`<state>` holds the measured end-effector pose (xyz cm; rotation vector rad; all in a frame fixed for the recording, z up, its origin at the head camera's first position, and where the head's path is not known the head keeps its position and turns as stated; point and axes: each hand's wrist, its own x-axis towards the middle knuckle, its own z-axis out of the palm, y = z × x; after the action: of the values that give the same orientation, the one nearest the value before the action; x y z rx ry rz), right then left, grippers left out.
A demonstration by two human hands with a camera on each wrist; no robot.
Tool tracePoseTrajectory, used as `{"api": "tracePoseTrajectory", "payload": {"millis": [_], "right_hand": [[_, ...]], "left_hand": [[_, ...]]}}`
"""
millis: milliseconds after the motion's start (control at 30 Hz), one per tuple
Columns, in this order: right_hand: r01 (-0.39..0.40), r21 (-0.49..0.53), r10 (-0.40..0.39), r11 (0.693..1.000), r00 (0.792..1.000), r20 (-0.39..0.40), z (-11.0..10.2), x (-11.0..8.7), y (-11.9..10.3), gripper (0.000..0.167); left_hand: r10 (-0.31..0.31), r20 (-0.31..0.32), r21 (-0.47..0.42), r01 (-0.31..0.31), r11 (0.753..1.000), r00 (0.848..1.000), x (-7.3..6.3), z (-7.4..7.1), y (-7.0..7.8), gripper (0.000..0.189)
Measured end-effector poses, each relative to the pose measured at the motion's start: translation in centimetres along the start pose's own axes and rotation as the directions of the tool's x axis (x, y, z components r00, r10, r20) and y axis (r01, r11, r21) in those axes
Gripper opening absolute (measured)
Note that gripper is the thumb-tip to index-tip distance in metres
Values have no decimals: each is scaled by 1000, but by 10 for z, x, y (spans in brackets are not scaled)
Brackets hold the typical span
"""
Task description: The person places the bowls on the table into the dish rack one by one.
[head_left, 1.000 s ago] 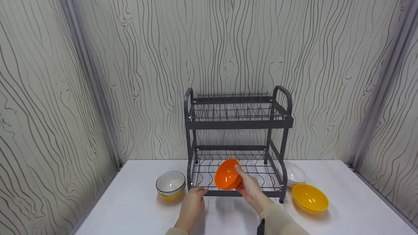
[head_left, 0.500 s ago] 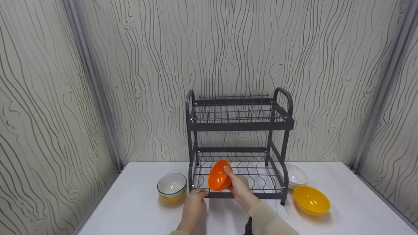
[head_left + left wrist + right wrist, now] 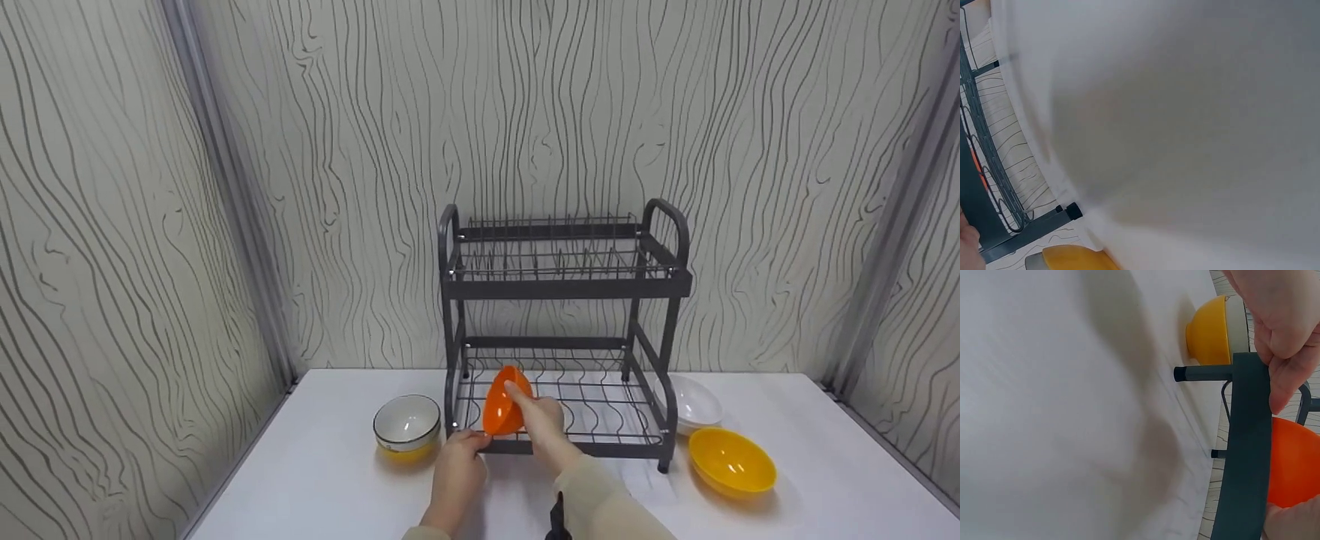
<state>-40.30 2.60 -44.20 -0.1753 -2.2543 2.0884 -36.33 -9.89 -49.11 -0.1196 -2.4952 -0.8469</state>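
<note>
Holding orng bowl [image 3: 498, 410], rack [image 3: 566, 289] btwn other bowls [image 3: 732, 463]

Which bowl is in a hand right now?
The orange bowl, gripped by the right hand at the rack. The white bowl, yellow bowl, and black-rimmed bowl stacked on another yellow bowl sit beside the rack.

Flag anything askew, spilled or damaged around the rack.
I see nothing spilled or damaged. Only the orange bowl is plainly askew, tipped steeply sideways at the lower front of the rack, but the right hand holds it, so that's probably deliberate. The left hand grips the rack.
</note>
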Motion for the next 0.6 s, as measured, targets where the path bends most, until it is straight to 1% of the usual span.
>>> {"api": "tracePoseTrajectory", "payload": {"millis": [200,267,367,600], "right_hand": [[33,-85,-37,996,998,-45,7,3,-8,58],[53,-111,-59,992,997,-53,10,4,-11,59],[63,-143,-71,988,996,-55,15,5,-15,62],[69,-226,-89,972,993,-80,24,1,-15,61]], "left_hand": [[8,-22,22,-7,1000,1000,0,0,0,35],[11,-28,29,-10,1000,1000,0,0,0,36],[3,-24,31,-2,1000,1000,0,-1,0,36],[10,-27,21,-10,1000,1000,-1,0,-1,35]]}}
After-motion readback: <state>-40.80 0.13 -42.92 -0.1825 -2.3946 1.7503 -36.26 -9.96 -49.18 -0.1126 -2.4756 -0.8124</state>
